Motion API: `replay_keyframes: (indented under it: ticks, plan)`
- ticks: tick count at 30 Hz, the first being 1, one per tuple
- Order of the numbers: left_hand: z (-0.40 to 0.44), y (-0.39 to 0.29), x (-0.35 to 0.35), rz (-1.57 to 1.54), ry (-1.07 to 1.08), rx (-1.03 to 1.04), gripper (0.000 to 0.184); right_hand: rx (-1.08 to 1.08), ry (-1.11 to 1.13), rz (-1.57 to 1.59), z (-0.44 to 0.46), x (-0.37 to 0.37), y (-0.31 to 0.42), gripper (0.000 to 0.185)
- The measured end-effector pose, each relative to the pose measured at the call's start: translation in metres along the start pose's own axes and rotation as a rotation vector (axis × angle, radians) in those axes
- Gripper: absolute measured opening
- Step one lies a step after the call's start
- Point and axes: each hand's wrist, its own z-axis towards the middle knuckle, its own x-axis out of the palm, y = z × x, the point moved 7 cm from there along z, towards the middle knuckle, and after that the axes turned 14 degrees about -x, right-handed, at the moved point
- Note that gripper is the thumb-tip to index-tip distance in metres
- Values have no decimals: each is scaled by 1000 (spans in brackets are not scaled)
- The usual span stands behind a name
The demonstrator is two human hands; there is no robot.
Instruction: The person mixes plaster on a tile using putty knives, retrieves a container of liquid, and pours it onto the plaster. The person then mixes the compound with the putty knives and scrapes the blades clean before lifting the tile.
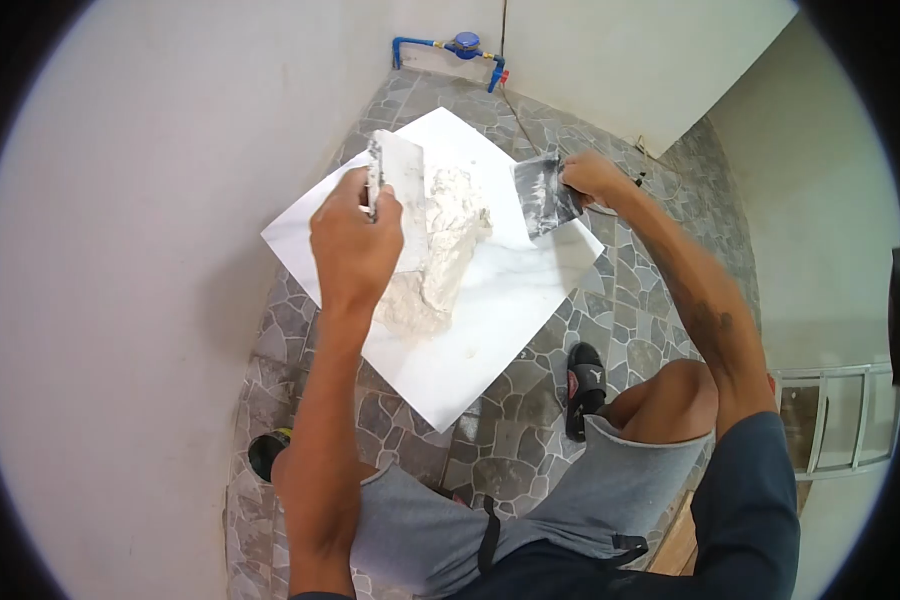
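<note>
A white square board (490,330) lies on the floor, with a heap of off-white paste (455,230) along its middle. My left hand (358,235) is closed on a flat, pale trowel (402,170), whose blade stands at the left side of the paste. Over the board's right corner, my right hand (595,180) grips a wide scraper (542,195). Its dark blade is smeared with white and points left, apart from the heap.
Patterned stone-look tiles (510,450) surround the board. Blue pipes with a meter (467,42) run along the far wall. A sandalled foot (586,385) is right of the board, a metal ladder (840,420) farther right, and a dark round object (266,456) at lower left.
</note>
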Motion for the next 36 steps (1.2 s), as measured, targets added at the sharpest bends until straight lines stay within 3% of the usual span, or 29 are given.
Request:
replay_keyframes:
  ticks: [2,3,6,13,17,20,23,25,28,31,33,36]
  plan:
    - [-2,2,-2,-13,-17,-37,21,-75,51,-39,25,15,-6,11]
    - [-4,0,-4,12,-36,-57,21,-92,49,91,33,29,-8,10]
    - [-9,-1,-4,34,-71,-116,22,-202,259,105,30,69,27,14]
    - [-32,-15,10,92,-231,-217,20,-494,497,184,39,79,44,10]
    - [-42,-42,49,100,-274,-298,16,-484,514,149,19,72,74,11]
    - [-45,-53,87,144,-313,-326,14,-515,601,383,14,76,79,14]
    - [-43,-64,109,211,-372,-326,14,-597,639,337,7,71,89,17]
    - [-45,-75,108,322,-465,-222,13,-704,631,283,1,60,98,15]
    - [-51,-73,96,467,-556,-211,15,-805,641,15,5,26,114,15]
    - [-61,-62,81,481,-596,-331,17,-779,678,109,75,25,92,13]
    - [-68,-58,73,369,-622,-467,19,-586,677,129,122,29,82,12]
    - [-78,-58,63,329,-699,-452,20,-589,690,6,188,60,66,16]
